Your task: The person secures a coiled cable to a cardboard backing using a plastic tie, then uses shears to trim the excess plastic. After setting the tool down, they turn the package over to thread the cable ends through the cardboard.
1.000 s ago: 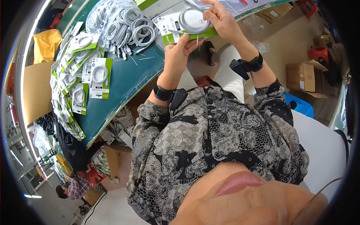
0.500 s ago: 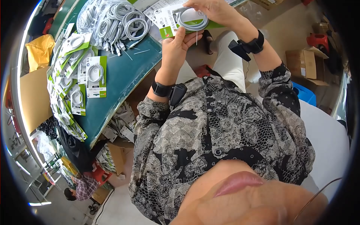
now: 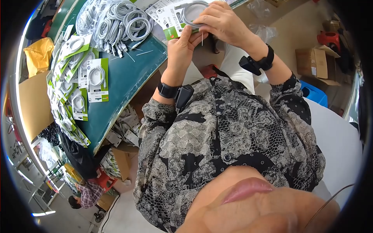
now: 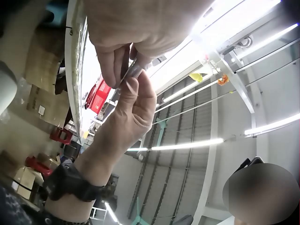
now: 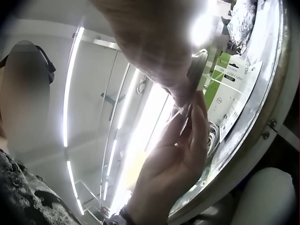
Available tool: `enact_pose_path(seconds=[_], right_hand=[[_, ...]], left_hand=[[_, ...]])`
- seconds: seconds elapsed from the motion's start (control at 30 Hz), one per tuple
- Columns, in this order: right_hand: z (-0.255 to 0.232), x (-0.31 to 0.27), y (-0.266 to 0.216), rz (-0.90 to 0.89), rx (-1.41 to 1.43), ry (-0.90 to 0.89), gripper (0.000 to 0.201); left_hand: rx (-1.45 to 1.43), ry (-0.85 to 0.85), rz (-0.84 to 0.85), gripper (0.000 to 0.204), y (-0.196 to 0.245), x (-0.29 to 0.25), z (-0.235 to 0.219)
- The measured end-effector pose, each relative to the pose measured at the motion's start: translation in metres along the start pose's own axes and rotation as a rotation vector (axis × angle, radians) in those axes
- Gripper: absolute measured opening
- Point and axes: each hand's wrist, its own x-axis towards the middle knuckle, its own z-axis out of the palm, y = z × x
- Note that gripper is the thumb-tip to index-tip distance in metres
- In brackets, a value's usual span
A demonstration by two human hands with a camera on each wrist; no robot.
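Observation:
A white-and-green card (image 3: 169, 20) with a coiled pale cable (image 3: 185, 14) on its front is held between both hands, off the table's edge. The left hand (image 3: 181, 52) grips its near edge, thumb on the front and fingers behind. On the coil's right side, the right hand (image 3: 227, 25) pinches with curled fingers, covering part of the coil and card. A thin white strip (image 3: 202, 39) sticks out below. The left wrist view shows the right hand (image 4: 126, 115) pinching a thin edge; the right wrist view shows the left hand (image 5: 171, 164) on the card's edge.
Bundled cables (image 3: 116, 25) lie on the green table (image 3: 130, 73), with a pile of carded cables (image 3: 64, 91) at its left side. Loose white strips lie near the bundle. Beyond are a yellow bag (image 3: 38, 56), a cardboard box (image 3: 315, 64) and another person (image 3: 87, 196).
The right hand has moved from the coil's upper right to its near right side, with its fingers now more curled. The left hand keeps its grip. The head view has shifted slightly.

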Motion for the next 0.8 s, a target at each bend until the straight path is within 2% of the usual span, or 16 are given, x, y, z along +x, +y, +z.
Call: enact_pose_path(seconds=[0.03,0.1,0.17,0.3,0.37,0.43,0.53,0.7,0.8], right_hand=[[0.003,-0.001,0.006,0.000,-0.001,-0.003,0.012],[0.017,-0.002,0.031,-0.256,-0.117,0.180,0.011],[0.022,-0.005,0.042,-0.386,-0.178,0.271,0.011],[0.018,-0.005,0.040,-0.438,-0.147,0.269,0.008],[0.000,-0.007,0.022,-0.237,-0.094,0.040,0.022],[-0.007,-0.010,0.009,-0.135,-0.071,-0.071,0.030],[-0.002,-0.014,-0.003,-0.138,-0.118,0.086,0.023],[0.018,-0.032,0.002,-0.074,-0.197,0.105,0.019],[0.020,-0.034,0.001,-0.051,-0.130,0.246,0.015]], left_hand=[[-0.013,-0.014,-0.002,0.031,0.000,0.000,0.001],[-0.026,-0.028,-0.004,0.031,0.000,-0.001,0.001],[-0.018,-0.046,-0.009,0.030,0.000,-0.001,0.000],[-0.016,-0.031,-0.004,0.030,0.000,-0.001,0.004],[-0.016,-0.018,-0.001,0.030,-0.001,-0.003,0.006],[-0.024,0.016,0.029,0.030,-0.002,-0.004,0.007],[-0.037,0.032,0.038,0.029,-0.003,-0.004,0.010],[-0.088,0.021,0.030,0.026,-0.002,-0.009,0.020],[-0.088,0.008,0.066,0.025,-0.002,-0.010,0.025]])
